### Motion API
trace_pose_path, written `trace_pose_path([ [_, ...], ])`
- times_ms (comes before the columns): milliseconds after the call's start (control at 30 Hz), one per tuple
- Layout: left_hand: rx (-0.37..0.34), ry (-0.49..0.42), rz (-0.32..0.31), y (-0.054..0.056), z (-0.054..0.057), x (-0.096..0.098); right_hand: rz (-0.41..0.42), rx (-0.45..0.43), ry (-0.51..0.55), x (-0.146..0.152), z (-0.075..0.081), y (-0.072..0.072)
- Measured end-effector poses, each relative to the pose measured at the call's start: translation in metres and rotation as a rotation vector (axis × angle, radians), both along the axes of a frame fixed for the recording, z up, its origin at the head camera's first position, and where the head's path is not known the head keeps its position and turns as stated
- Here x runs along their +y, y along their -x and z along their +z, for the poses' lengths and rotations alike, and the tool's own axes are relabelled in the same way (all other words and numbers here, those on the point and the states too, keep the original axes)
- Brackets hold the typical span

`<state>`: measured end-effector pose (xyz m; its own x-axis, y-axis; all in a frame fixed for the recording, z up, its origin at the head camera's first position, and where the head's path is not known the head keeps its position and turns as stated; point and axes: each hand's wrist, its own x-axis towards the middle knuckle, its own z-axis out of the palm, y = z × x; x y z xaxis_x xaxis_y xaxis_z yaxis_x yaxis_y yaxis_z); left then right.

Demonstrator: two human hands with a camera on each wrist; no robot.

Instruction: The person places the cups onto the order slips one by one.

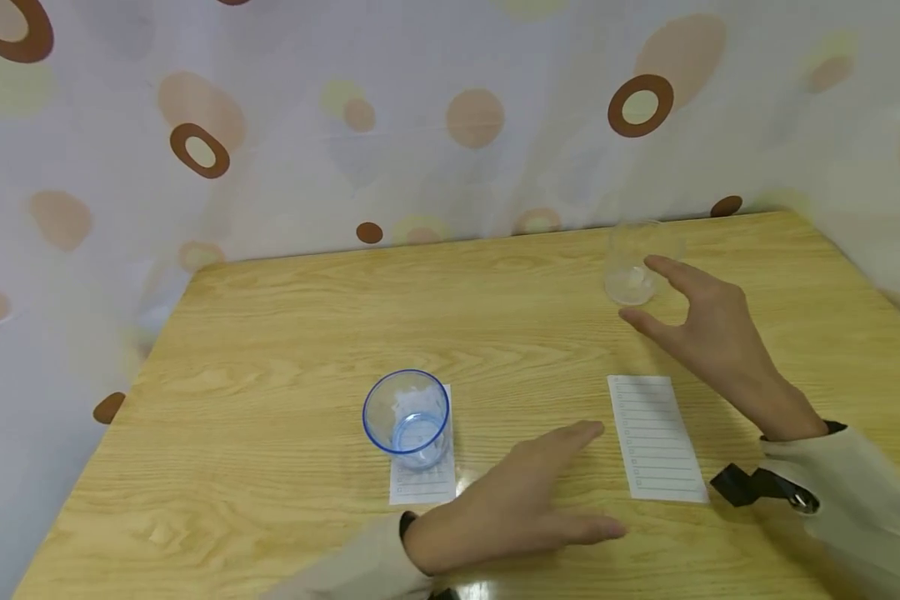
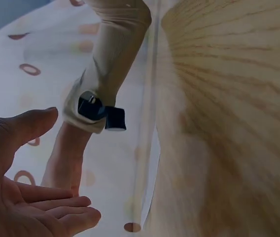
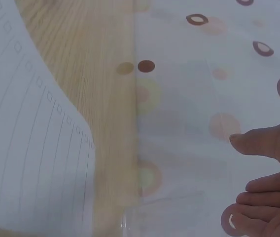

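Note:
My right hand (image 1: 720, 333) is raised at the right, thumb and fingers spread apart. Just beyond its fingertips, toward the back edge, stands a clear cup (image 1: 628, 287); its faint edge (image 3: 145, 217) shows low in the right wrist view. My left hand (image 1: 513, 504) hovers over the front of the table, thumb away from straight fingers, holding nothing. Left of it, a clear cup with a blue rim (image 1: 420, 454) sits on a lined paper sheet (image 1: 423, 492), covering much of it. A second lined sheet (image 1: 656, 437) lies between the two hands.
The wood-grain table (image 1: 232, 417) ends at a pale curtain-like backdrop (image 1: 420, 167) with brown and peach ovals, along the back and sides. A black strap (image 1: 765, 487) with a small block hangs at the right sleeve (image 1: 855, 500).

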<state>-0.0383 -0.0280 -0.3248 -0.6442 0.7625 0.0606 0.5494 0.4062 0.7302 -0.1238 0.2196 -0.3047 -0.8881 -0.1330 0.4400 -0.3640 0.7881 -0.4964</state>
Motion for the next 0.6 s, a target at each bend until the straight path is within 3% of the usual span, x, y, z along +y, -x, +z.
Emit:
trace_pose_path([
  [133,0.031,0.153,-0.07,0.006,-0.006,0.029,-0.058,0.013,0.028,0.011,-0.003,0.008],
  [367,0.121,0.324,-0.013,0.015,-0.012,0.054,-0.143,0.052,0.11,0.021,-0.006,0.017],
  [600,0.143,0.507,-0.013,0.023,-0.024,0.068,-0.198,-0.027,0.126,0.028,-0.015,0.027],
])
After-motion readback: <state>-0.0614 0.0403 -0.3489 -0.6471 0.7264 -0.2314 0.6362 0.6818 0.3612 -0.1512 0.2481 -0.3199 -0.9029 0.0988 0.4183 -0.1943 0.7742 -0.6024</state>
